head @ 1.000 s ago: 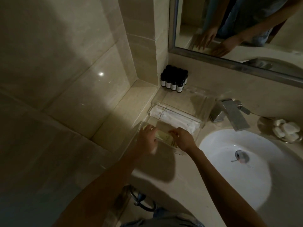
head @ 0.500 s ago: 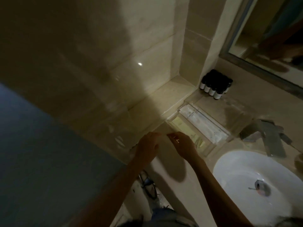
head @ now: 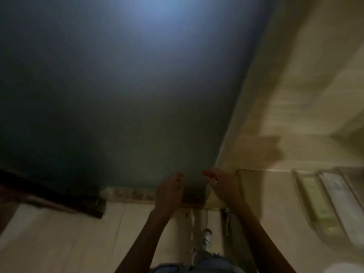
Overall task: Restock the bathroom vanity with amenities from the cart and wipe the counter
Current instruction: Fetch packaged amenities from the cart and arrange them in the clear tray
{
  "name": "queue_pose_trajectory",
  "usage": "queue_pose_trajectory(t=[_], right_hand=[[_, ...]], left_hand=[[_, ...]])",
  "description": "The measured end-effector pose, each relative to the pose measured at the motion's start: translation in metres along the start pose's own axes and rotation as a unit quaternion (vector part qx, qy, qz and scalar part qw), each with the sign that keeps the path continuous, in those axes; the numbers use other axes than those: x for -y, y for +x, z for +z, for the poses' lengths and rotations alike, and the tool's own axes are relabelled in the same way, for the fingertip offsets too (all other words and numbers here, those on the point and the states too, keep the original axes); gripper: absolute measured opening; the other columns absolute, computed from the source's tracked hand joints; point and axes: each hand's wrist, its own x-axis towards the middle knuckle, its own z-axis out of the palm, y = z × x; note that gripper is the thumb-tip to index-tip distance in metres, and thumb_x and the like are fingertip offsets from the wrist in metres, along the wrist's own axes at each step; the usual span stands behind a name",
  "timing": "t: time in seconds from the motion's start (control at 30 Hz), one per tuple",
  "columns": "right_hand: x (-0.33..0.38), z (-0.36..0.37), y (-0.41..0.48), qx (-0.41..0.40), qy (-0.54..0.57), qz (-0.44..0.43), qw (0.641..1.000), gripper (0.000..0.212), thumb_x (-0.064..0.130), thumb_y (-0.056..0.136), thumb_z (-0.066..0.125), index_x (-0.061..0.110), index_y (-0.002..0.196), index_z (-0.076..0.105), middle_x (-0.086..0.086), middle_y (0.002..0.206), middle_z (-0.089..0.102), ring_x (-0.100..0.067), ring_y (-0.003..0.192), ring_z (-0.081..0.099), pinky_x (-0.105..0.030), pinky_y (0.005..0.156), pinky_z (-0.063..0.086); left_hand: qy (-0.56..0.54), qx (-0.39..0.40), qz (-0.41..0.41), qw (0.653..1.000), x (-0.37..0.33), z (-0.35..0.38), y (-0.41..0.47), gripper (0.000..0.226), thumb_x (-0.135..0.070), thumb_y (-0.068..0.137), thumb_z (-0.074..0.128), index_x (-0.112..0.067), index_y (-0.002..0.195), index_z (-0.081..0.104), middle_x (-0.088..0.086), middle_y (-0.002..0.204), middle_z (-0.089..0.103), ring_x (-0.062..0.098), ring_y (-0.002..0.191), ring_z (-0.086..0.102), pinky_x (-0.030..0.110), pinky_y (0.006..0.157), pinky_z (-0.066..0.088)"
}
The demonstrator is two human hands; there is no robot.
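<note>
The view is blurred by motion. My left hand (head: 169, 191) and my right hand (head: 223, 184) hang side by side in the air, fingers loosely curled, with nothing in them. Both are left of the counter's end and touch nothing. The clear amenity tray (head: 332, 203) lies on the beige vanity counter (head: 275, 203) at the right edge, holding a pale yellow packet and a white wrapped packet. The white sink rim (head: 346, 267) shows in the bottom right corner.
A dark blue-grey panel (head: 128, 95) fills the upper left. A beige tiled wall (head: 307, 85) runs up the right. Pale floor (head: 59, 243) lies below, with my shoe (head: 206, 239) and denim shorts hem (head: 197, 266) in view.
My head has swung left, away from the vanity. Both hands have come off the packets in the tray and drawn back past the counter's end, holding nothing.
</note>
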Motion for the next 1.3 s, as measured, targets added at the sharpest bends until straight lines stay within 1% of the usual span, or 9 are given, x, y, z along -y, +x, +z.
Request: queue_pose_trajectory(t=[0.1,0.23,0.33,0.4,0.53,0.67,0.83,1.07,1.3], right_hand=[[0.055,0.039,-0.007,0.073,-0.026,-0.067,0.995,0.025,0.017,0.095,0.057,0.014,0.117,0.068,-0.005,0.117,0.067,-0.022,0.108,0.062,-0.026,0.091,0.042],[0.116,0.099,-0.029,0.136,-0.027,-0.165,0.977,0.021,0.015,0.094,0.060,0.011,0.111,0.070,-0.006,0.111,0.069,-0.022,0.102,0.065,-0.033,0.093,0.048],[0.159,0.146,-0.054,0.222,-0.053,-0.219,0.949,0.022,0.018,0.095,0.056,0.015,0.115,0.067,0.008,0.106,0.061,-0.006,0.097,0.057,-0.015,0.086,0.041],[0.183,0.175,-0.069,0.269,-0.088,-0.260,0.923,0.024,0.029,0.097,0.051,0.023,0.117,0.063,0.012,0.106,0.061,-0.003,0.097,0.057,-0.017,0.086,0.043],[0.229,0.221,-0.098,0.336,-0.050,-0.310,0.888,0.024,0.055,0.085,0.048,0.050,0.105,0.060,0.021,0.104,0.065,-0.002,0.097,0.062,-0.034,0.087,0.053],[0.283,0.253,-0.121,0.372,0.007,-0.354,0.858,0.023,0.020,0.091,0.062,0.032,0.109,0.067,0.017,0.103,0.066,-0.005,0.099,0.063,-0.027,0.088,0.053],[0.321,0.285,-0.122,0.381,0.006,-0.401,0.833,0.024,0.018,0.089,0.064,0.031,0.109,0.066,0.028,0.093,0.061,0.007,0.094,0.060,-0.017,0.084,0.050],[0.394,0.325,-0.080,0.372,0.017,-0.439,0.818,0.023,0.022,0.090,0.064,0.028,0.112,0.065,0.021,0.099,0.063,0.007,0.094,0.058,-0.010,0.081,0.045],[0.486,0.349,-0.027,0.359,0.063,-0.473,0.802,0.023,0.020,0.090,0.064,0.025,0.112,0.067,0.014,0.099,0.067,0.006,0.091,0.059,-0.003,0.076,0.042]], left_hand=[[-0.022,-0.080,-0.081,0.993,0.050,-0.037,-0.044,0.032,-0.022,0.087,0.063,-0.021,0.120,0.061,0.000,0.112,0.066,0.016,0.102,0.061,0.023,0.084,0.043],[-0.019,-0.166,-0.179,0.970,0.098,-0.075,-0.112,0.031,-0.029,0.089,0.061,-0.023,0.119,0.061,-0.005,0.109,0.066,0.013,0.095,0.061,0.021,0.075,0.041],[-0.011,-0.204,-0.262,0.943,0.130,-0.100,-0.169,0.032,-0.028,0.088,0.062,-0.028,0.120,0.059,-0.008,0.111,0.065,0.012,0.100,0.060,0.024,0.080,0.043],[-0.017,-0.233,-0.306,0.923,0.149,-0.115,-0.205,0.032,-0.026,0.087,0.063,-0.028,0.119,0.060,-0.008,0.111,0.065,0.012,0.101,0.060,0.025,0.082,0.044],[-0.016,-0.297,-0.373,0.879,0.174,-0.146,-0.272,0.030,-0.024,0.087,0.063,-0.027,0.117,0.061,-0.008,0.108,0.066,0.012,0.099,0.061,0.024,0.078,0.043],[-0.009,-0.353,-0.434,0.829,0.192,-0.166,-0.318,0.027,-0.025,0.088,0.064,-0.029,0.114,0.062,-0.011,0.104,0.067,0.010,0.095,0.061,0.026,0.076,0.047],[0.000,-0.380,-0.453,0.807,0.213,-0.186,-0.330,0.029,-0.025,0.087,0.065,-0.029,0.115,0.060,-0.012,0.101,0.066,0.008,0.088,0.062,0.027,0.074,0.051],[0.036,-0.383,-0.446,0.808,0.255,-0.254,-0.280,0.031,-0.028,0.088,0.064,-0.031,0.118,0.058,-0.012,0.105,0.066,0.008,0.093,0.062,0.027,0.077,0.052],[0.051,-0.440,-0.436,0.783,0.298,-0.346,-0.228,0.026,-0.026,0.088,0.065,-0.026,0.113,0.062,-0.010,0.102,0.066,0.010,0.098,0.061,0.028,0.079,0.049]])
